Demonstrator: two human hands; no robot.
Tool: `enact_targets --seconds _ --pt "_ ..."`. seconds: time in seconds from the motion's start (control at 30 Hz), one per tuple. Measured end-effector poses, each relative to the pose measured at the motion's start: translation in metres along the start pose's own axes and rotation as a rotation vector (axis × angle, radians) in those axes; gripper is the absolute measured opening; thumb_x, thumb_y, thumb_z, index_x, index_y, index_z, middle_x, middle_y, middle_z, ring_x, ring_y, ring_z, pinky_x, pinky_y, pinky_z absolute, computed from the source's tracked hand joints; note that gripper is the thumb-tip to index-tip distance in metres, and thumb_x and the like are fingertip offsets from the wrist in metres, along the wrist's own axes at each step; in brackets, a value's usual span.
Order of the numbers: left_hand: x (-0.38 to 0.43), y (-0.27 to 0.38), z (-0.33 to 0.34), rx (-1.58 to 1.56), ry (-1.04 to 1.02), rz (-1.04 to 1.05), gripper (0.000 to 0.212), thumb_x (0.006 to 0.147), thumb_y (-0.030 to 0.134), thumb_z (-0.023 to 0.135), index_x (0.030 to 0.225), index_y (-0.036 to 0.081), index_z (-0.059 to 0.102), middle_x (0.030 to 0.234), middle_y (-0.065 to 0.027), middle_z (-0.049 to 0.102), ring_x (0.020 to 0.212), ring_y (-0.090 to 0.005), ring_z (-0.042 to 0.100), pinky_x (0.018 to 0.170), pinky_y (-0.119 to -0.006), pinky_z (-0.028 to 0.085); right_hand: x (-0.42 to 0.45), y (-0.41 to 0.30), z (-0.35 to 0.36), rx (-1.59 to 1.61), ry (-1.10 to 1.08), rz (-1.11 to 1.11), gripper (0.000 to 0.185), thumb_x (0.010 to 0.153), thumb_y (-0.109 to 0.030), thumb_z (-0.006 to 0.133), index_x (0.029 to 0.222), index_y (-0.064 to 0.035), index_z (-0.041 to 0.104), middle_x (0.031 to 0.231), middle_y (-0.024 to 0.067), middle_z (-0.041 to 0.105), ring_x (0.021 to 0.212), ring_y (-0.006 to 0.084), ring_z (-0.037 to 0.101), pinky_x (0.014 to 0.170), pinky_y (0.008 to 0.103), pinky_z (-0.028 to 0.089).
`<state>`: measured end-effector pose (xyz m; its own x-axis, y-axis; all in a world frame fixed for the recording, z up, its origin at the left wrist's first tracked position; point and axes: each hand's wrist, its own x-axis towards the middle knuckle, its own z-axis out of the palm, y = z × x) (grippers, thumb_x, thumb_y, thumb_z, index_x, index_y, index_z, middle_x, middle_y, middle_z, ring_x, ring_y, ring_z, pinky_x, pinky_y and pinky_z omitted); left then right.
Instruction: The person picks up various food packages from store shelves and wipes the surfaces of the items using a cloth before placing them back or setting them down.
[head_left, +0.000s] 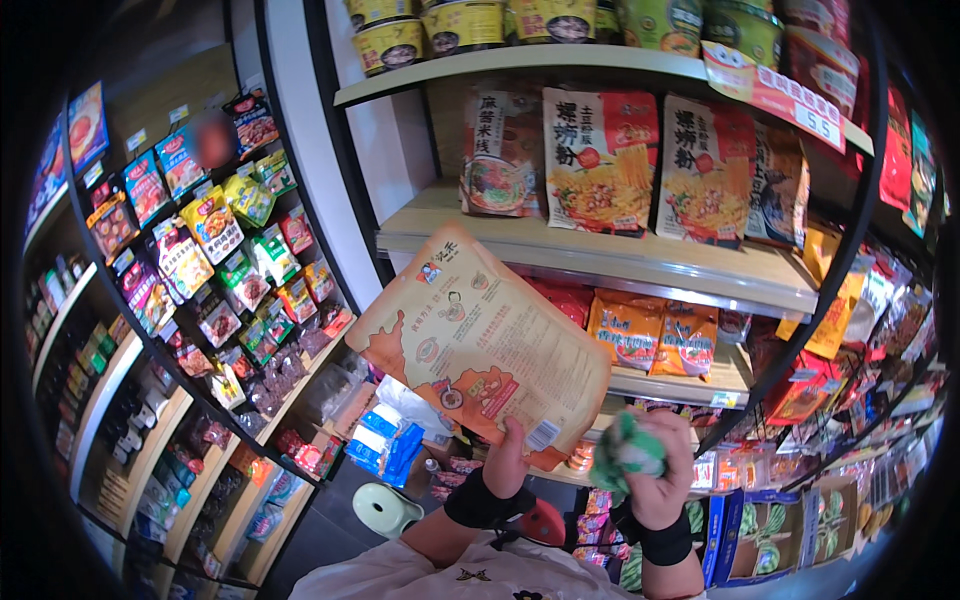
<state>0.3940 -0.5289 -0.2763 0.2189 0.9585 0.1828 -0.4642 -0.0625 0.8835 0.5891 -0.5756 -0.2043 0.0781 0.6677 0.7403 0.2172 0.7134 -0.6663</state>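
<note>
My left hand (507, 459) grips the lower edge of a large beige and orange food pouch (487, 352), thumb on the near face. The pouch is tilted, its printed back with a barcode turned up towards me. A crumpled green and white cloth (628, 454) is bunched in my right hand (666, 469), close to the pouch's lower right corner. Behind the pouch, a wooden shelf (450, 202) carries several upright noodle pouches, among them a red and white noodle pouch (600, 161). The pouch hides part of the shelves below.
Yellow and green instant noodle tubs (463, 26) line the upper shelf; orange noodle packets (626, 330) sit lower. Hanging snack packets (214, 225) fill the left rack. A pale green stool (386, 510) and blue packs (384, 444) are low down. Cartons of watermelons (765, 525) stand lower right.
</note>
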Motion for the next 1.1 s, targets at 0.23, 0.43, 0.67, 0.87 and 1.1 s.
enact_targets --seconds 0.23,0.43,0.67,0.87,1.1 --pt "0.040 0.052 -0.036 0.518 0.087 0.465 0.039 0.100 0.016 0.030 0.132 -0.004 0.039 0.135 -0.0162 0.042 0.126 -0.0257 0.039 0.106 -0.035 0.029 0.091 0.013 0.083 -0.081 -0.604 -0.138 0.049 0.073 -0.006 0.067 0.120 -0.0040 0.054 0.133 0.0244 0.041 0.120 0.0394 0.047 0.096 0.0397 0.041" --pt "0.108 0.149 -0.075 0.782 0.179 0.623 0.044 0.100 0.023 0.032 0.134 -0.005 0.035 0.136 -0.0218 0.037 0.129 -0.0335 0.034 0.109 -0.038 0.022 0.181 0.053 0.171 0.362 -0.723 0.107 0.046 0.087 -0.013 0.060 0.129 -0.0024 0.044 0.135 0.0184 0.042 0.129 0.0247 0.039 0.105 0.0322 0.030" --pt "0.199 0.210 -0.139 1.132 0.256 0.728 0.060 0.098 0.022 0.031 0.145 -0.001 0.003 0.144 -0.0314 0.020 0.135 -0.0441 0.021 0.110 -0.045 0.017 0.279 0.087 0.257 0.653 -0.741 0.347 0.036 0.088 -0.014 0.058 0.121 -0.0039 0.049 0.107 0.0045 0.056 0.098 0.0119 0.054 0.087 0.0262 0.044" --pt "0.268 0.247 -0.182 1.208 0.282 0.668 0.071 0.089 0.020 0.046 0.146 0.004 0.007 0.145 -0.0315 0.016 0.132 -0.0463 0.023 0.107 -0.047 0.022 0.352 0.073 0.286 0.574 -0.801 0.265 0.035 0.084 -0.011 0.063 0.117 -0.0017 0.054 0.104 0.0046 0.060 0.095 0.0114 0.057 0.085 0.0260 0.045" --pt "0.321 0.203 -0.216 1.356 0.266 0.687 0.063 0.082 0.012 0.059 0.135 0.004 0.027 0.133 -0.0207 0.035 0.120 -0.0351 0.040 0.098 -0.041 0.036 0.380 0.084 0.326 0.369 -0.839 0.197 0.033 0.084 -0.012 0.064 0.113 0.0019 0.059 0.101 0.0050 0.064 0.094 0.0115 0.058 0.083 0.0250 0.046"
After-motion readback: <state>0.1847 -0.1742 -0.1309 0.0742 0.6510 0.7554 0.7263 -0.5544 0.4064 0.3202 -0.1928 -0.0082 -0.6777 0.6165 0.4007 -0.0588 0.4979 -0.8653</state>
